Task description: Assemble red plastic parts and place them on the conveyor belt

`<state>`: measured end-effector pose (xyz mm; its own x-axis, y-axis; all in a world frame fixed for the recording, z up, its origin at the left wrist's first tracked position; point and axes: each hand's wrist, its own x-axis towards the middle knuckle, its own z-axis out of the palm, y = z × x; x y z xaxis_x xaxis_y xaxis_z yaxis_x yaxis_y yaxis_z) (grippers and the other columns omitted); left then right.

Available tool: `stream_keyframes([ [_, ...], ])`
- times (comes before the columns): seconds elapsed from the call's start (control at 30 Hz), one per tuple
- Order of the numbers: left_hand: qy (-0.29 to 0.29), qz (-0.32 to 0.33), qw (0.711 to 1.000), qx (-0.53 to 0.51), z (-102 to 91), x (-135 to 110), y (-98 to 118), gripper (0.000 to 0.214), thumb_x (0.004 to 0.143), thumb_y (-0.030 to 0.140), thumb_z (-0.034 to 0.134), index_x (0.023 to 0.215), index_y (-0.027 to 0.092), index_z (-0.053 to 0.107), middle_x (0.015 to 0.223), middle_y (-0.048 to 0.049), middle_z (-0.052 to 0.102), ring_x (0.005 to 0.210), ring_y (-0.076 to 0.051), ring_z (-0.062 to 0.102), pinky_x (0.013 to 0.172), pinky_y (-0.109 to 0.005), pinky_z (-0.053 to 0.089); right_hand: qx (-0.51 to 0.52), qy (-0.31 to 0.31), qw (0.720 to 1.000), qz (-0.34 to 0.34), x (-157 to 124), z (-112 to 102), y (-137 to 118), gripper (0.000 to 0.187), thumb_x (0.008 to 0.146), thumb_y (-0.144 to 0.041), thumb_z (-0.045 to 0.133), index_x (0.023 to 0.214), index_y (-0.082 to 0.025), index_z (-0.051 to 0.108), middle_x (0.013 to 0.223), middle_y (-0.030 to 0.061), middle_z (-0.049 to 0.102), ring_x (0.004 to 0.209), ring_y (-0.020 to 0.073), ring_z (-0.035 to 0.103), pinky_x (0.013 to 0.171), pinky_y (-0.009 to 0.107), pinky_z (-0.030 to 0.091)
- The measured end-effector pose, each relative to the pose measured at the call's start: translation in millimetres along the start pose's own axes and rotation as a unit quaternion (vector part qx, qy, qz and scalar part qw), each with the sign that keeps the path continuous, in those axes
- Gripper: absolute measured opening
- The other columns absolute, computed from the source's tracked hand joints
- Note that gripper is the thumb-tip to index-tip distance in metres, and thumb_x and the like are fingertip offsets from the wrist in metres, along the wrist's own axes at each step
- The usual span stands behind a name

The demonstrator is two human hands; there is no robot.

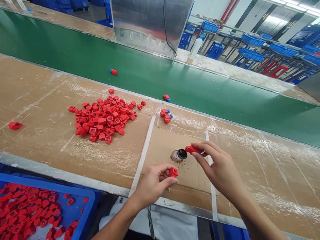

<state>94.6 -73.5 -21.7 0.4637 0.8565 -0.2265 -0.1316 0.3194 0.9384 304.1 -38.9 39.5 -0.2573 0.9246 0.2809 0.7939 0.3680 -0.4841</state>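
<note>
My left hand [154, 183] pinches a small square red plastic part [173, 172] between thumb and fingers. My right hand [216, 163] holds a longer red plastic piece [192, 149] with a bit of blue at its hidden end. The tip of that piece is beside or touching a small round open container with dark contents [179, 155]. The container stands on a cardboard sheet [171, 144] taped to the bench, with dark specks scattered around it.
A heap of red plastic parts [103, 118] lies on the cardboard-covered bench. Several red-and-blue pieces [165, 115] sit near the taped sheet. Beyond the bench runs a green conveyor belt [147, 64] carrying two such pieces. A blue crate [47, 197] full of red parts stands at lower left.
</note>
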Motion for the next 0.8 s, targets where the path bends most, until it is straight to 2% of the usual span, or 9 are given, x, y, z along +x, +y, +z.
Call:
stream_keyframes([
  [0.17,0.003,-0.003,1.0,0.02,7.0,2,2,0.018,0.083,0.028,0.067,0.094,0.015,0.066,0.075,0.0009,0.054,0.067,-0.012,0.05,0.061,-0.022,0.047,0.016,0.005,1.0,0.013,-3,3,3,0.021,0.098,-0.034,0.053,0.107,-0.019,0.064,0.1,0.0075,0.067,0.076,0.0184,0.063,0.071,0.034,0.052],
  [0.33,0.003,-0.01,1.0,-0.002,4.2,2,1,0.021,0.082,0.028,0.068,0.098,0.015,0.065,0.077,0.0012,0.055,0.068,-0.012,0.052,0.062,-0.023,0.049,-0.004,0.02,1.0,-0.021,-2,1,2,0.02,0.099,-0.031,0.05,0.11,-0.02,0.063,0.101,0.0088,0.066,0.088,0.0217,0.064,0.075,0.036,0.052],
  [0.43,-0.004,-0.011,1.0,-0.012,1.0,2,0,0.021,0.083,0.027,0.068,0.1,0.015,0.065,0.077,0.0018,0.053,0.069,-0.011,0.051,0.063,-0.023,0.049,-0.003,0.016,1.0,-0.026,-4,0,-2,0.02,0.099,-0.03,0.05,0.11,-0.021,0.063,0.101,0.0084,0.066,0.087,0.0214,0.064,0.074,0.035,0.052],
  [0.63,-0.022,-0.013,0.999,-0.048,-1.3,1,-1,0.026,0.082,0.026,0.07,0.104,0.014,0.064,0.074,0.0037,0.05,0.065,-0.009,0.051,0.062,-0.022,0.048,0.066,0.021,0.998,-0.01,-22,-4,-25,0.017,0.097,-0.024,0.056,0.112,-0.022,0.063,0.102,0.0061,0.065,0.084,0.018,0.062,0.071,0.03,0.051],
  [0.8,-0.039,-0.018,0.998,-0.049,-2.0,1,-1,0.026,0.084,0.028,0.068,0.106,0.014,0.064,0.077,0.0018,0.055,0.067,-0.01,0.051,0.061,-0.022,0.045,0.116,-0.012,0.993,-0.016,-38,9,-31,0.018,0.097,-0.02,0.055,0.113,-0.023,0.062,0.102,0.0059,0.065,0.088,0.0178,0.064,0.075,0.029,0.053],
])
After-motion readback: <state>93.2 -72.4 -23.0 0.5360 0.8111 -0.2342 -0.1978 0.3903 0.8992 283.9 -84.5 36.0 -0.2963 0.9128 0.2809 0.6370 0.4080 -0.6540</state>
